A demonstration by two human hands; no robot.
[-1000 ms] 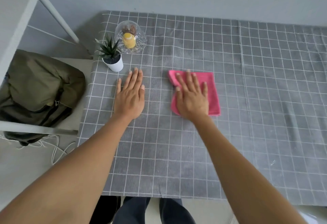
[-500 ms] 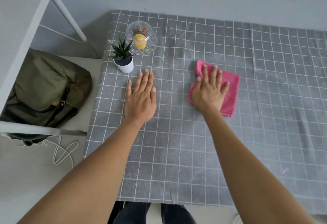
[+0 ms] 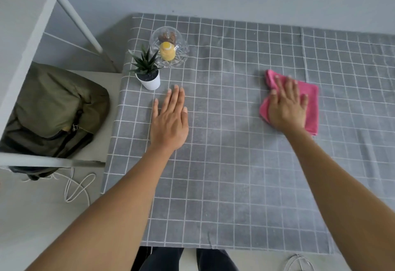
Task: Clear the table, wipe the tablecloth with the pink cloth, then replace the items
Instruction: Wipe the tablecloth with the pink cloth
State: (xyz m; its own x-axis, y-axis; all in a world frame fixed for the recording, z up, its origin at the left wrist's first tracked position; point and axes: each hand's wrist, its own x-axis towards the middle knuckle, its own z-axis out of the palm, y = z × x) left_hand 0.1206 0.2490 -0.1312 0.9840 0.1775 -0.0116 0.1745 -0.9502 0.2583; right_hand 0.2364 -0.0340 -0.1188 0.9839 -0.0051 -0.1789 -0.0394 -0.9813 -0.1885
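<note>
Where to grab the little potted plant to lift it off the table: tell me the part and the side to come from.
Grip the white pot round its wall, below the rim, coming in from the near side, where the left hand lies flat. The plant's spiky leaves fan out above, and the glass dish stands close behind, so top and far side look awkward.

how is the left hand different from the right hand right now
The left hand lies flat on the bare grey tablecloth, near the white plant pot; the right hand presses on the pink cloth, farther from the pot. The left looks sharp, the right slightly blurred. Both are palm down with straight fingers.
</note>
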